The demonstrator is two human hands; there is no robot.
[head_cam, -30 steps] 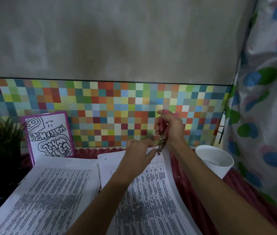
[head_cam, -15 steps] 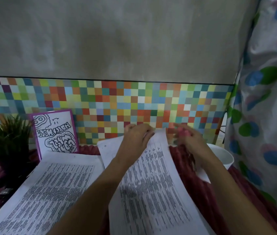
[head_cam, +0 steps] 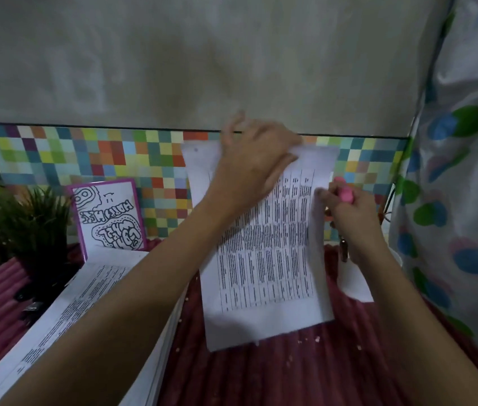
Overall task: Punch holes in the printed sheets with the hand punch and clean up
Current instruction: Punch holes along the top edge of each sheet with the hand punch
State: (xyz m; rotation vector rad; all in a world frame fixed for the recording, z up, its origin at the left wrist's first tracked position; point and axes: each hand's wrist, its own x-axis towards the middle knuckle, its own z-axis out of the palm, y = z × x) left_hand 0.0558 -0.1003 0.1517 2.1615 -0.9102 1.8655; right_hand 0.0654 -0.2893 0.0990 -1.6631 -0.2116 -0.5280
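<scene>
The sheet (head_cam: 261, 288) is thin white paper with a grid of lines and rows of tiny black print, too small to read. It is held up off the table, hanging almost straight with a soft bend near the top. A small dark dot shows near its top left corner.

The left hand (head_cam: 249, 165) is raised high, its arm reaching up from the bottom left. Its fingers curl over the top edge of the sheet and pinch it. The hand is a bit blurry.

The right hand (head_cam: 352, 221) is lower, at the right edge of the sheet. Its fingers are wrapped tight round the punch (head_cam: 344, 193), which has smooth pink handles. A dark metal part pokes out under the hand. The thumb sits right by the paper's edge.

Under the sheet lies a dark red cloth (head_cam: 290, 376) with soft ridges. Small pale paper bits (head_cam: 317, 338) are dotted on it. On the left sits a thick stack (head_cam: 71, 303) of printed sheets. Behind it stands a card (head_cam: 109, 218) with a purple border and fat bubble letters, hard to read. Next to it is a spiky green plant (head_cam: 27, 224). A white cup (head_cam: 355, 282) peeks out behind the right arm.

The wall has little square tiles (head_cam: 85, 159) in many colours, with plain grey above. A curtain (head_cam: 466, 200) with blue and green blobs hangs on the right.
</scene>
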